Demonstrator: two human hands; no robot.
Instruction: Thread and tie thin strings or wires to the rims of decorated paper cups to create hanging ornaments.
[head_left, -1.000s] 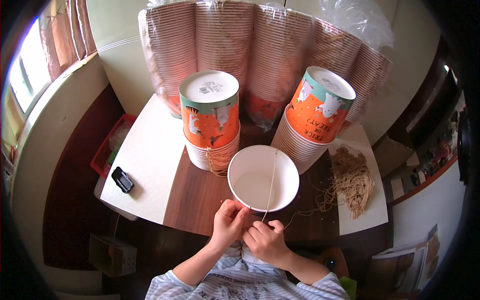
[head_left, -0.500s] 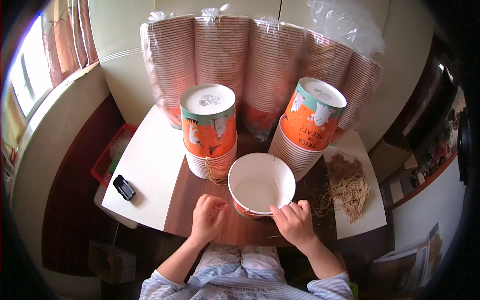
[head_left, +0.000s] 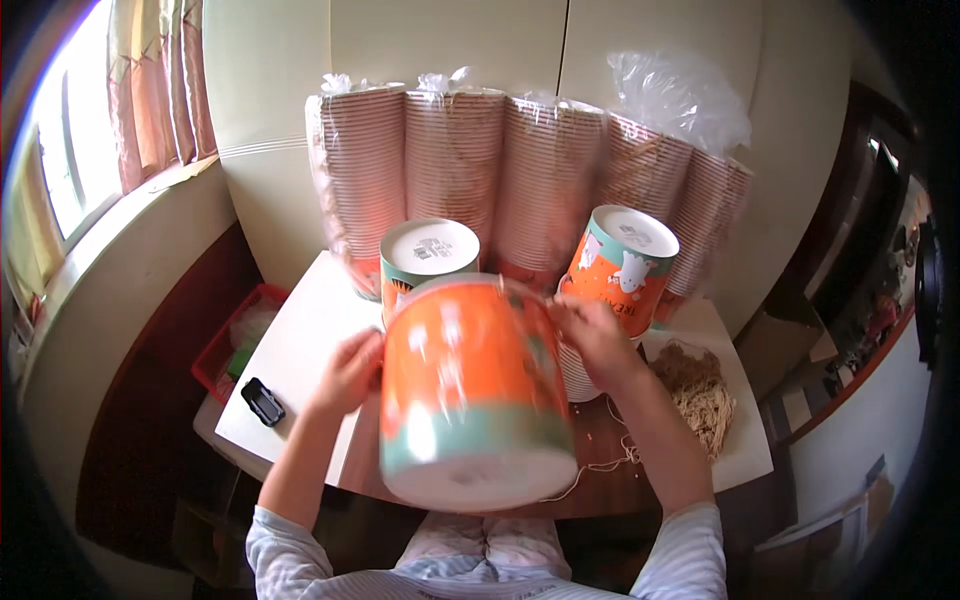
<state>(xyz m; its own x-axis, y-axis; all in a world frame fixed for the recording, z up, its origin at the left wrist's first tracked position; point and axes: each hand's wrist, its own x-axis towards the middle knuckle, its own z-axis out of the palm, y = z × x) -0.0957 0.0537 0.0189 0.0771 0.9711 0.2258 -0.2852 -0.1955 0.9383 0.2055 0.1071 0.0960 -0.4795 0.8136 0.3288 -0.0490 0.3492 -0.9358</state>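
Orange and teal with a white base, a large paper bucket (head_left: 472, 390) is held up close to the camera, blurred and upside down, above the near edge of the table. The left hand (head_left: 348, 370) presses flat against its left side and the right hand (head_left: 590, 335) wraps over its upper right edge, so both hands are closed on the bucket between them. A thin pale string (head_left: 600, 466) trails from below it across the wood. The table has a dark wooden middle strip (head_left: 600, 440) flanked by a white top (head_left: 290, 370) on the left and another white part at the right. On the left white part lies a small black device (head_left: 263, 400). Behind the bucket stand two stacks of matching orange buckets, a left stack (head_left: 428, 255) and a right stack (head_left: 618, 265), both bottom up. A heap of tan string pieces (head_left: 700, 390) lies on the right. Tall sleeves of nested paper cups in clear plastic (head_left: 500, 180) lean against the cream wall (head_left: 270, 130). A red tray (head_left: 225, 335) sits low at the left, below a window with a pinkish curtain (head_left: 150, 90).
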